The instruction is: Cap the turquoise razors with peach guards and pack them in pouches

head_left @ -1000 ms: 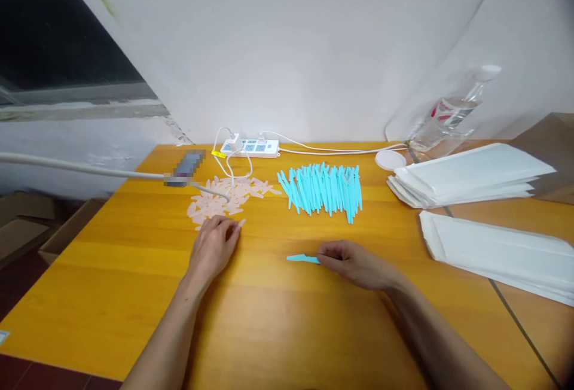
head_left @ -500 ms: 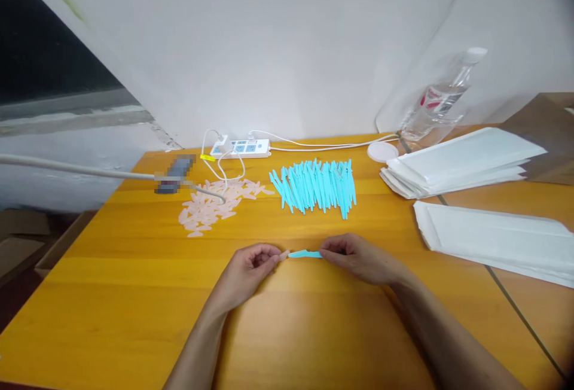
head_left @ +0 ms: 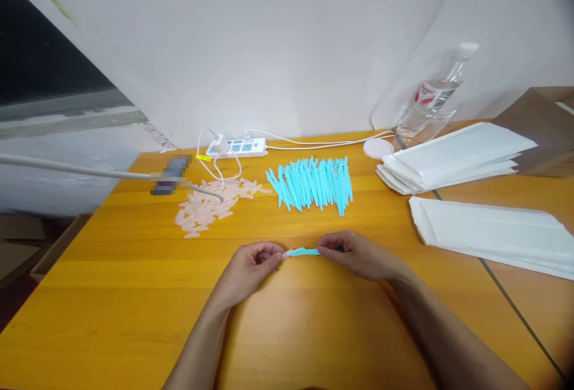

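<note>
Low over the table, my left hand pinches a pale pink blade cap between thumb and fingertips. My right hand is closed on one end of a turquoise eyebrow razor, which lies level and points left. The razor's tip meets the cap and seems to be partly inside it. Beyond my hands, a row of turquoise razors is spread side by side. To its left, loose pale pink caps lie in a scattered pile.
A white power strip with plugs and cables sits along the wall. A blurred-out device and a grey cable are at left. White padded envelopes, a round lid, a clear bottle and a cardboard box stand at right.
The cap and the razor have come together: the razor's tip has moved into or against the cap, closing the small gap. The view has shifted slightly.
</note>
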Demonstrator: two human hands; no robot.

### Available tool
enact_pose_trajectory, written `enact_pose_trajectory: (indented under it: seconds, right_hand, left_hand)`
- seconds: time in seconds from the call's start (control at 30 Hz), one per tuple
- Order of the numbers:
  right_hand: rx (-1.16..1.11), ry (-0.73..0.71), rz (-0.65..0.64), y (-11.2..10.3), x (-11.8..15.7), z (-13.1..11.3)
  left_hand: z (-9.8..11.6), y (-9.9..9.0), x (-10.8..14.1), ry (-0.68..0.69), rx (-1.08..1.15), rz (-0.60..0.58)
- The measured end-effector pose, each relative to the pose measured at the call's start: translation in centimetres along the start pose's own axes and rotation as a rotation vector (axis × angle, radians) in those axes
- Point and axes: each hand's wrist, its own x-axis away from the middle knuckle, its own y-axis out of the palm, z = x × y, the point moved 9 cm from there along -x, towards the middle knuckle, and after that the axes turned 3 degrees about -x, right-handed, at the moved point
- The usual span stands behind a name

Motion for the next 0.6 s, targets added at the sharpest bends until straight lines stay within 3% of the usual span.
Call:
enact_pose_trajectory:
  seconds: [0.13,0.3,0.4,0.6]
  right_hand:
    - [0.084,0.001,0.010,0.3,0.1,-0.1]
    - [0.406,-0.129,0.254,-0.6,0.4,-2.0]
    - [0.493,-0.172,0.305,-0.5,0.5,-2.2]
    - [0.514,-0.033,0.627,-4.7,0.9,-1.6]
  left_hand:
    - [0.5,2.0,-0.7,0.048,-0.050,-0.027]
    - [2.5,2.4,-0.3,0.214,-0.287,0.015]
    - [3.5,2.4,0.5,0.318,-0.458,0.060]
    - [4.0,0.9,-0.3,0.346,-0.537,0.207]
